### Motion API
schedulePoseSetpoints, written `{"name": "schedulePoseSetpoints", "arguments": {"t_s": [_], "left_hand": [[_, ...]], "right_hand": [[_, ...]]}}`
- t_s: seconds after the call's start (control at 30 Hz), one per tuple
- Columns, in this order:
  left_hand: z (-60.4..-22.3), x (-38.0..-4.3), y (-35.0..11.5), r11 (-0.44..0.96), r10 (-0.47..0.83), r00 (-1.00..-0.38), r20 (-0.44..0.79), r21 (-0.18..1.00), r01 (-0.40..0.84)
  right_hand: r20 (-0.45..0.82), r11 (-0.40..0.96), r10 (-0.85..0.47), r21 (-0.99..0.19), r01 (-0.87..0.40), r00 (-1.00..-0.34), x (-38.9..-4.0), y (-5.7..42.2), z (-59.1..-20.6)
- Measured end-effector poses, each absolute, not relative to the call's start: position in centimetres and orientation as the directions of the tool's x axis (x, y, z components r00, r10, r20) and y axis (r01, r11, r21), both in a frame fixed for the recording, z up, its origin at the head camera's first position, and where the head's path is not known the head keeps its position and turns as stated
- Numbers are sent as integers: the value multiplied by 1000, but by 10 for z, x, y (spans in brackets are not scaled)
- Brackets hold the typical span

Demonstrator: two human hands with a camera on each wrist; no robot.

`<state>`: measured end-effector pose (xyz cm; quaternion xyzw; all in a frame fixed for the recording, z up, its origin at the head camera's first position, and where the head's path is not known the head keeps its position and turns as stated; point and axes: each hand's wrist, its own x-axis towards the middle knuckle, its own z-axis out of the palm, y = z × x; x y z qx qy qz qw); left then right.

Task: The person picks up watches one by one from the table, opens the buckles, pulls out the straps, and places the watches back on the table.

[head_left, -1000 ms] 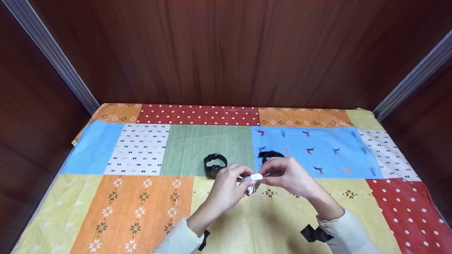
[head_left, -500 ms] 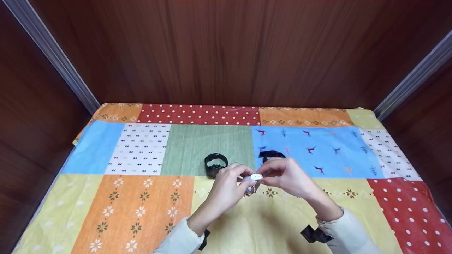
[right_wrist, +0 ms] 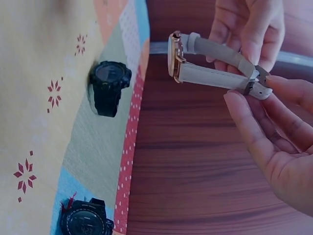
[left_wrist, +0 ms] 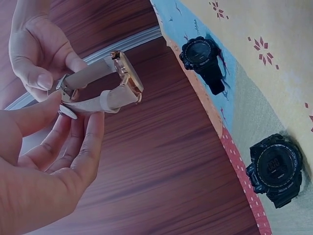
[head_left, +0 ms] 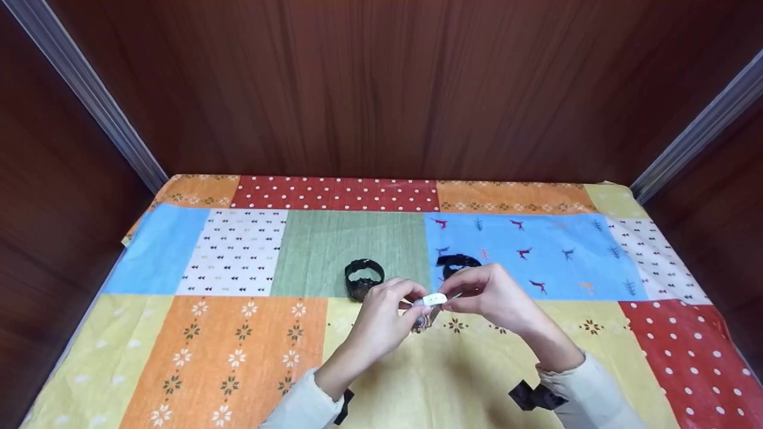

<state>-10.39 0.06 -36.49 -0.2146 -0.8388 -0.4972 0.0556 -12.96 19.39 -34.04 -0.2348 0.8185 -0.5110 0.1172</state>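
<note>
Pinching a pale-strapped watch [right_wrist: 212,77] in mid-air above the surface, both hands meet at the strap's end beside the buckle [right_wrist: 250,87]. The left hand [head_left: 387,313] grips the strap between thumb and fingers; the right hand [head_left: 498,298] pinches around the buckle end. The rose-gold case [right_wrist: 172,56] hangs at the far end of the strap loop, clear of the fingers.

Compared with a second ago in the head view, the right hand has shifted slightly to the right, and a thin pale sliver shows more clearly between its thumb and forefinger. The underside of the watch looks darker than before, while the left hand is in nearly the same place.

Around them, one black watch [head_left: 360,290] sits on the green patch just beyond the left hand, and another black watch [head_left: 459,260] lies on the blue patch, partly hidden behind the right; neither has moved. Patchwork cloth [head_left: 232,357] covers the surface, with dark wood panelling [head_left: 369,89] beyond.
</note>
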Motion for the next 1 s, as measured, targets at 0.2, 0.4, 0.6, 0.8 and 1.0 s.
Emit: {"name": "schedulePoseSetpoints", "arguments": {"t_s": [0.2, 0.4, 0.6, 0.8, 1.0], "left_hand": [[-364, -103, 1, 425, 296, -898, 326, 797, 429], [-364, -103, 0, 458, 290, -894, 341, 771, 442], [-366, -104, 0, 472, 283, -888, 362, 754, 458], [-367, -104, 0, 460, 282, -889, 360, 763, 454], [-367, -105, -1, 450, 289, -889, 355, 769, 454]], "right_hand": [[37, 342, -518, -907, -247, -855, -130, 191, -341], [78, 315, -529, -907, -280, -845, -130, 188, -345], [140, 304, -538, -888, -346, -831, -130, 187, -347], [161, 280, -539, -892, -356, -827, -130, 186, -346], [128, 315, -520, -891, -328, -845, -130, 186, -346]]}}
